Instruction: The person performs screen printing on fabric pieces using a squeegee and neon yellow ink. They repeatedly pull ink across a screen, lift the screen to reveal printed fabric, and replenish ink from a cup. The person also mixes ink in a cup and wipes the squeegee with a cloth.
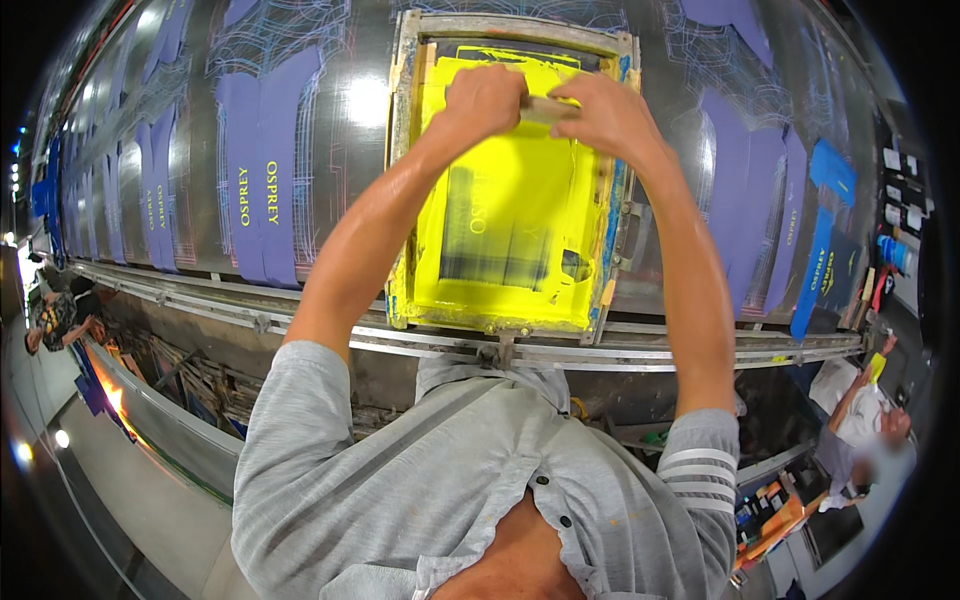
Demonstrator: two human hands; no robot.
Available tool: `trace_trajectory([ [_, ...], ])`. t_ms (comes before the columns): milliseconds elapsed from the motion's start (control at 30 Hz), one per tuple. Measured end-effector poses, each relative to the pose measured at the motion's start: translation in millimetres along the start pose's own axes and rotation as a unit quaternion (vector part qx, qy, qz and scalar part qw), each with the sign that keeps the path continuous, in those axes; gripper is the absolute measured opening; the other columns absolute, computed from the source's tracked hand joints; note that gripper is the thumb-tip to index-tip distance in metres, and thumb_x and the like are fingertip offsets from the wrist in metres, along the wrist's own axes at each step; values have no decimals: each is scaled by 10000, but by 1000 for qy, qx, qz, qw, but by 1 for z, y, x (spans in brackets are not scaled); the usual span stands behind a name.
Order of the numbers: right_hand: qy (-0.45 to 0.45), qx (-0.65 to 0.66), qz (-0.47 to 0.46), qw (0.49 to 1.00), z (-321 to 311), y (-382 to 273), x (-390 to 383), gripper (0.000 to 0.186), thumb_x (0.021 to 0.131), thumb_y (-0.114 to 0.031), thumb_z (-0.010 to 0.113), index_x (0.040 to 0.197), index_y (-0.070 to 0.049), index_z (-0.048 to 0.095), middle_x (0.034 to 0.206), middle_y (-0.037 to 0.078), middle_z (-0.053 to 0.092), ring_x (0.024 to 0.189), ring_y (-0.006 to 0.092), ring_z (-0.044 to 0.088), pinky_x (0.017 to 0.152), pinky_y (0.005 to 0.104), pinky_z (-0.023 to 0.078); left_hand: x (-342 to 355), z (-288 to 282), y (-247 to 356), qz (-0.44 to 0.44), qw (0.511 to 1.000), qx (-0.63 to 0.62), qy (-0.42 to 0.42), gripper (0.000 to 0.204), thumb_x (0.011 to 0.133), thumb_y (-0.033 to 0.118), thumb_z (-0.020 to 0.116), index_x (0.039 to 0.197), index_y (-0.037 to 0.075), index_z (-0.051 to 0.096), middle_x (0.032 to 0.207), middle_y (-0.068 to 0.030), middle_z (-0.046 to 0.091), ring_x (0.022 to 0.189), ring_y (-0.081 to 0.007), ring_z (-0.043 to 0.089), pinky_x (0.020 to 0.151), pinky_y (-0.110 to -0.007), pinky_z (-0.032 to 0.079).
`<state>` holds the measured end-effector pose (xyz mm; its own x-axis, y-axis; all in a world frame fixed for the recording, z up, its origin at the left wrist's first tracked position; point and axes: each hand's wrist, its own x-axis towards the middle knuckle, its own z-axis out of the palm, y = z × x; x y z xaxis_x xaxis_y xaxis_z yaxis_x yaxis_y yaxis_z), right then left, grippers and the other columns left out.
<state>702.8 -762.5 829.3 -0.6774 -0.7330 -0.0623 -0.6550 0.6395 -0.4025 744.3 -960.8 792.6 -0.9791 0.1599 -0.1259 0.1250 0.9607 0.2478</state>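
Note:
A screen-printing frame lies on the long table before me, its mesh covered in bright yellow ink. A darker, thinly coated patch with lettering shows in the mesh's lower middle. Toward the frame's far end, both hands grip a squeegee laid crosswise. My left hand is closed over its left part, fingers curled down. On its right part my right hand is closed, with thumb and fingers around the handle. Most of the squeegee is hidden under the hands and its blade cannot be made out.
Purple fabric pieces with yellow lettering lie left of the frame, and more purple pieces lie to the right. Blue strips hang near the right end. A metal rail runs along the near edge. Other people stand at both sides.

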Motion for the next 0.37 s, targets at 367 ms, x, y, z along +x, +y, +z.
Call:
trace_trajectory([
  [367, -59, -26, 40, 997, 137, -2, -4, 211, 725, -97, 613, 908, -73, 716, 967, 169, 693, 896, 357, 669, 769, 455, 544, -60, 98, -15, -21, 999, 9, -46, 229, 707, 120, 646, 892, 191, 761, 779, -161, 690, 770, -352, 680, 640, -447, 533],
])
